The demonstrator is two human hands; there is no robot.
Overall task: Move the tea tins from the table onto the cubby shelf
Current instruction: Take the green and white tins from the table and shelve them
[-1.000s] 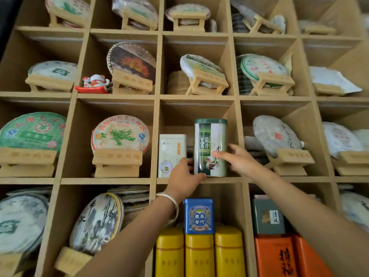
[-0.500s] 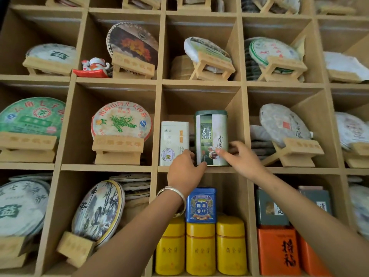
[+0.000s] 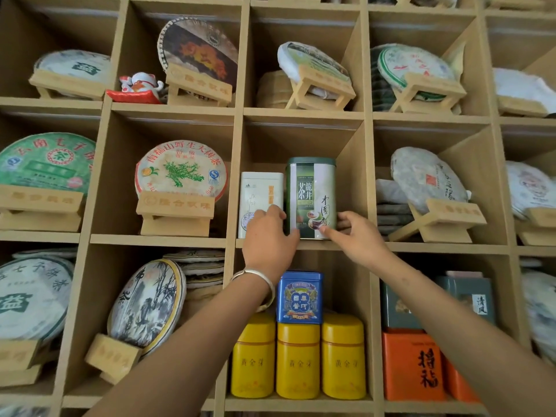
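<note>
A tall green tea tin (image 3: 311,194) stands upright in the middle cubby of the wooden cubby shelf (image 3: 301,244). Both hands grip its lower part. My left hand (image 3: 269,236) holds its left side, with a silver bangle on the wrist. My right hand (image 3: 353,233) holds its right side, thumb on the front. A white tea tin (image 3: 260,194) stands just left of the green one in the same cubby, partly hidden by my left hand.
In the cubby below, three yellow tins (image 3: 298,359) stand in a row with a blue tin (image 3: 299,296) on top. An orange tin (image 3: 412,365) and dark green boxes (image 3: 464,299) fill the lower right cubby. Round tea cakes on wooden stands (image 3: 176,212) fill the other cubbies.
The view has tilted slightly, so the shelf sits lower in frame. Both hands have closed in on the green tin's base from either side.
</note>
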